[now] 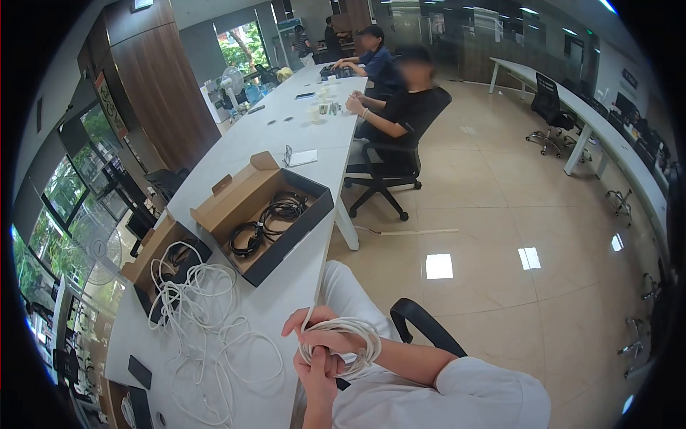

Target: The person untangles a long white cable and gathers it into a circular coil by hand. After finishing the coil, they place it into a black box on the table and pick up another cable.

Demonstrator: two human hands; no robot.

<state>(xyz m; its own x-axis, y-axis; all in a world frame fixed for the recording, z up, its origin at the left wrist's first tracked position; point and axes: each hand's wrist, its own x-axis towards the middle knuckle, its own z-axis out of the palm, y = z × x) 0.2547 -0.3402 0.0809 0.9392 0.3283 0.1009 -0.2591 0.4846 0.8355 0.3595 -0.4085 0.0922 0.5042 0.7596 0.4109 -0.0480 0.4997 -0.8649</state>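
A coil of white cable is looped around my right hand, above my lap by the table edge. The fingers of that hand point left, with a strand running up over them. Just below, my left hand has its fingers closed on the lower part of the coil. On the table to the left lies a loose tangle of white cable, its loops spread toward my hands.
Behind the tangle stand an open box with coiled black cables and a smaller open box. A dark flat device lies near the left edge of the table. Farther along, people sit at its right side. A chair armrest is beside me.
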